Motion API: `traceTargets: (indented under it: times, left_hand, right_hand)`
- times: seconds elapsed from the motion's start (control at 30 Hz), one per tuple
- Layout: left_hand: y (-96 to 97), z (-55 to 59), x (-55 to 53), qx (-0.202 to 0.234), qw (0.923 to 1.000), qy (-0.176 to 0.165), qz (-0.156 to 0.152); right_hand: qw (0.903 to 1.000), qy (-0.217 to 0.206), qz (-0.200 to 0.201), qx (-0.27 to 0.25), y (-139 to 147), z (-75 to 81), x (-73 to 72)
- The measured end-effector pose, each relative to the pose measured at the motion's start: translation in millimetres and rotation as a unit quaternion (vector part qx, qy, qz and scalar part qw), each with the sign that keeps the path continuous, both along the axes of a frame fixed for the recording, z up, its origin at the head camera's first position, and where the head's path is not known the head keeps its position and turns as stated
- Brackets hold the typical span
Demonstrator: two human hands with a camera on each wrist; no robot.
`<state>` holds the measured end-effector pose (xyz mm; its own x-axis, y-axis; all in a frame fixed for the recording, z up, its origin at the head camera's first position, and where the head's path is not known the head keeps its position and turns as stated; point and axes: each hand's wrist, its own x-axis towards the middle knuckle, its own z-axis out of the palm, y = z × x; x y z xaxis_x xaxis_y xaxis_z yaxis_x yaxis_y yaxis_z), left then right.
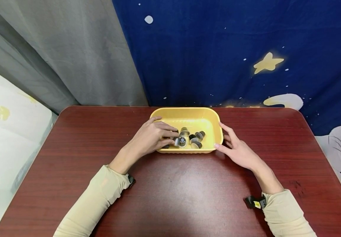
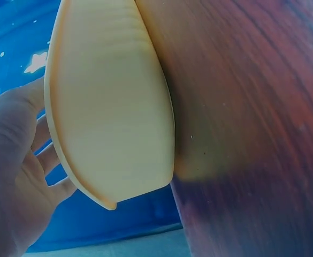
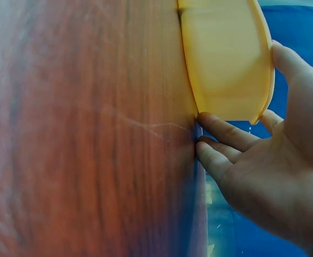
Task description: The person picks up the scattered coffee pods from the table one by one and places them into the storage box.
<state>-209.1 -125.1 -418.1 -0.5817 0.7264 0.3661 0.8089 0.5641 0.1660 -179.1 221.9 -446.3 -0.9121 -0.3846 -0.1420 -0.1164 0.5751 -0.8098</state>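
A yellow plastic bin [image 1: 188,113] stands at the far edge of the table, with several small silver and black coffee capsules [image 1: 184,132] in it. My left hand [image 1: 154,135] reaches over the bin's left end, its fingers spread low among the capsules. Its fingertips are beside a silver capsule [image 1: 177,141]; whether they touch it is unclear. The left wrist view shows this hand behind the bin's rim, with the capsules hidden. At the bin's right end, my right hand [image 1: 236,149] rests its thumb on the rim, with loosely extended fingers along the outside near the base.
The dark red wooden table [image 1: 176,194] extends in front of the bin and to both sides. Close behind its far edge hang a grey curtain [image 1: 99,56] and a blue curtain [image 1: 211,49] with stars. Both wrists carry dark straps.
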Motion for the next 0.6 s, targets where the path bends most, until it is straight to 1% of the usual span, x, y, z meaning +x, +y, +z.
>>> traceTargets:
  times: [0.13, 0.3, 0.47, 0.6]
  left_hand:
    - [0.6, 0.4, 1.4, -0.002, 1.0000, -0.009, 0.003]
    - [1.9, 0.7, 2.5, -0.007, 0.9999, -0.007, 0.009]
    - [2.1, 0.7, 3.0, -0.010, 0.9999, 0.004, 0.008]
    - [1.3, 2.1, 3.9, -0.010, 0.9997, 0.020, 0.006]
  right_hand:
    - [1.0000, -0.004, -0.002, -0.001, -0.6, 0.5, 0.2]
    - [1.0000, 0.000, -0.002, 0.005, -0.3, -0.4, 0.1]
    - [0.9997, 0.000, -0.006, 0.022, 0.2, -0.9, 1.5]
    - [0.9996, 0.006, -0.005, 0.028, 1.9, -1.3, 1.5]
